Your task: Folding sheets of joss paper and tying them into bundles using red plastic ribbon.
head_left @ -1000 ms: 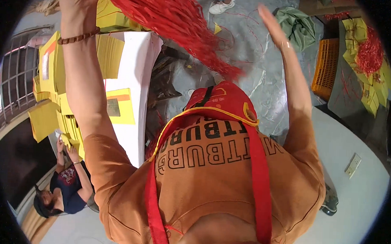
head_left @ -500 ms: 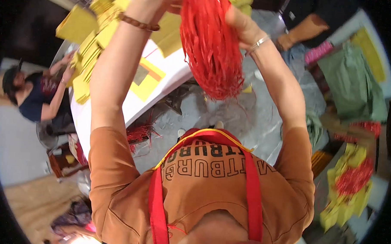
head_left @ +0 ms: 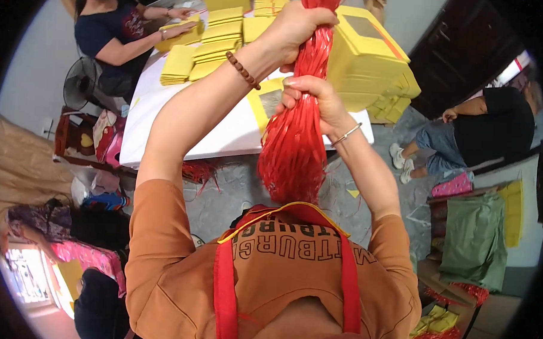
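Note:
A long bundle of shiny red plastic strands hangs in front of my chest, its loose lower end fanned out wide. My left hand is closed around its upper part. Below that, my right hand wraps the bundle too, thumb and fingers pressed round it. The top of the bundle runs out of the picture. Behind the hands lies a yellow sheet with a grey window on the white table.
Yellow folded stacks cover the table's far side; a tall yellow pile stands at right. A co-worker handles yellow pieces at far left. Another person stands at right. A fan and green cloth flank the area.
The view has swung, bringing more of the table and room into sight. The bundle now hangs lower in the picture. My right hand has gone from the bundle's side to a wrapped grip.

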Tool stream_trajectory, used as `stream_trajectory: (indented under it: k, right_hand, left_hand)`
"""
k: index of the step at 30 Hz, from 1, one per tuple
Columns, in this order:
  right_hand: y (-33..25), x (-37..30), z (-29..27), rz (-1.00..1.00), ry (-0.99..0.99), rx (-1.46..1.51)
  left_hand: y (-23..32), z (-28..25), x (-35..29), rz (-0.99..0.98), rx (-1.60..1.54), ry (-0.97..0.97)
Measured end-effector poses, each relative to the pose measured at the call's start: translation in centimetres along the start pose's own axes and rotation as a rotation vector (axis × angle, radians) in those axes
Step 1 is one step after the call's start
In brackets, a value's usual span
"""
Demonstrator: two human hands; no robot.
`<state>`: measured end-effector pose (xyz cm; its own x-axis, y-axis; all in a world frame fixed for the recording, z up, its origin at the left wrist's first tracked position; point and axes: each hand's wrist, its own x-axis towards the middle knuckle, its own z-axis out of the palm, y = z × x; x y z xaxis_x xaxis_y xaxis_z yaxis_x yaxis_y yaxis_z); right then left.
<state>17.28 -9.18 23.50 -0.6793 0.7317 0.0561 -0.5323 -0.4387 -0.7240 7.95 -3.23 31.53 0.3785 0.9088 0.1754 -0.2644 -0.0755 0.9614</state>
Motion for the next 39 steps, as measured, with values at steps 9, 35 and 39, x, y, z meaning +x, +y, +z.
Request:
stream_trajectory:
  k: [9, 35, 39]
  right_hand:
    - [8.6, 9.1, 3.0, -0.004, 0.010, 0.059]
    - [8.9, 18.4, 0.7, 0.007, -0.260, 0.086]
    - [8.8, 18.5, 0.6, -0.054, -0.286, -0.034]
  left_hand:
    - [0.8, -15.7, -8.1, -0.081, 0.041, -0.030]
    - [-4.7, -21.7, -22.0, -0.110, 0.693, 0.323]
    - [-1.6, -23.6, -24.3, -0.133, 0.546, 0.476]
